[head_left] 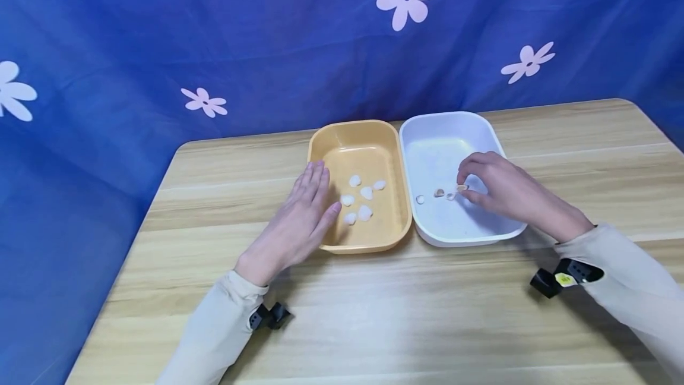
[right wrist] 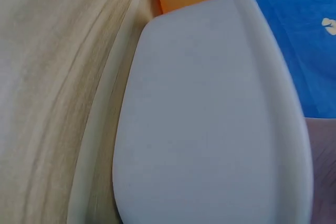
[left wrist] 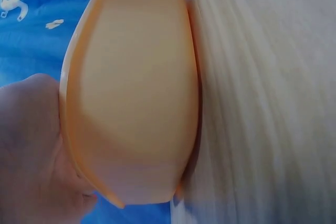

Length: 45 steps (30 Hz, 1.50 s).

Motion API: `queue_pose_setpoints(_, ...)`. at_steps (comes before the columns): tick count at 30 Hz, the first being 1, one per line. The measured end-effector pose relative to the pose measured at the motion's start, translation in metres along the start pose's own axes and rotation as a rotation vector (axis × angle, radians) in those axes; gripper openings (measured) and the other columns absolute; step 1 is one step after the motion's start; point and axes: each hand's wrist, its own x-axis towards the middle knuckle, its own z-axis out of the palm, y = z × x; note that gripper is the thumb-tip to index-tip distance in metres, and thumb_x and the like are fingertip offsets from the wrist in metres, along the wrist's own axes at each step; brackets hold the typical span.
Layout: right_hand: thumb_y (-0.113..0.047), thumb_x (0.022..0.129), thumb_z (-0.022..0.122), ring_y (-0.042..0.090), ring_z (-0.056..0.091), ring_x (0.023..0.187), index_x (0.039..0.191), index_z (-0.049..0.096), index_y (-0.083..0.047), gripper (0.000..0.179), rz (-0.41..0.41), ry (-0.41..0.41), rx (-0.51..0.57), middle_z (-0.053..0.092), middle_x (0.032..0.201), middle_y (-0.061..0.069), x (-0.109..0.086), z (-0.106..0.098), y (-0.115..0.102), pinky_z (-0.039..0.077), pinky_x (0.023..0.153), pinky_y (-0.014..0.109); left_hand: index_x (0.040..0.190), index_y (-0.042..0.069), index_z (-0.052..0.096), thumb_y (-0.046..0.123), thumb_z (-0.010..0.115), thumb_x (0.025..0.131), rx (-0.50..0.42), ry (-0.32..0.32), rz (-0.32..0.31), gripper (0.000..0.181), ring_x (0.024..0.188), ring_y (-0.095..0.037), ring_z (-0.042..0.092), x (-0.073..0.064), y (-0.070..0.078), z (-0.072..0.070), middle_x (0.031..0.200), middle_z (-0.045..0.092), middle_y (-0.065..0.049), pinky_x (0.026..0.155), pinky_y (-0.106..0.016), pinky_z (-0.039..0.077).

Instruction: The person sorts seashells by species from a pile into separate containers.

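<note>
My right hand [head_left: 497, 186] reaches over the white tray [head_left: 494, 236] and pinches a small brownish shell [head_left: 462, 188] between thumb and fingertips. Close by in that tray lie a brown shell [head_left: 439, 193], a pale shell [head_left: 450, 196] and a whitish one [head_left: 420, 199]. My left hand [head_left: 299, 212] lies along the left rim of the orange tray [head_left: 392, 241], its fingers extended and nothing in its grasp. Several small white shells [head_left: 365, 212] are scattered inside the orange tray. Both wrist views mostly show the trays' outer walls; the shells are hidden there.
The trays stand side by side on a wood-grain table [head_left: 374, 319], near its back edge. Behind it hangs a blue cloth [head_left: 299, 40] with flower prints. Each wrist bears a small black camera [head_left: 269, 316].
</note>
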Motion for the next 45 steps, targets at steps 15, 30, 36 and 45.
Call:
queue_pose_setpoints(15, 0.001, 0.080, 0.069, 0.029, 0.059, 0.091, 0.092, 0.068, -0.003, 0.013, 0.013, -0.140, 0.081, 0.065, 0.095, 0.010, 0.019, 0.011, 0.014, 0.046, 0.086, 0.048, 0.150, -0.007, 0.013, 0.043, 0.017, 0.105, 0.009, -0.014, 0.008, 0.067, 0.147, -0.033, -0.005, 0.005, 0.006, 0.007, 0.159, -0.001, -0.020, 0.120, -0.041, 0.000)
queue_pose_setpoints(30, 0.000, 0.081, 0.070, 0.028, 0.059, 0.092, 0.094, 0.069, -0.004, 0.014, 0.024, -0.157, 0.075, 0.065, 0.096, 0.009, 0.021, 0.014, 0.018, 0.046, 0.088, 0.048, 0.150, -0.008, 0.014, 0.042, 0.021, 0.105, -0.006, 0.000, 0.006, 0.068, 0.146, -0.025, -0.012, 0.005, 0.008, 0.010, 0.159, 0.000, -0.019, 0.120, -0.038, -0.002)
queue_pose_setpoints(36, -0.001, 0.081, 0.070, 0.027, 0.058, 0.090, 0.093, 0.069, -0.005, 0.012, 0.033, -0.163, 0.067, 0.065, 0.094, 0.008, 0.021, 0.012, 0.019, 0.046, 0.088, 0.047, 0.150, -0.008, 0.013, 0.044, 0.021, 0.105, 0.001, 0.009, 0.012, 0.069, 0.146, -0.024, -0.013, 0.007, 0.009, 0.010, 0.159, 0.001, -0.019, 0.120, -0.039, -0.001)
queue_pose_setpoints(45, -0.002, 0.082, 0.070, 0.029, 0.059, 0.092, 0.091, 0.069, -0.006, 0.010, 0.027, -0.161, 0.058, 0.065, 0.096, 0.008, 0.019, 0.009, 0.016, 0.046, 0.088, 0.048, 0.150, -0.007, 0.012, 0.044, 0.021, 0.105, -0.002, 0.006, 0.011, 0.069, 0.146, -0.026, -0.011, 0.008, 0.008, 0.011, 0.159, 0.001, -0.019, 0.120, -0.038, -0.002)
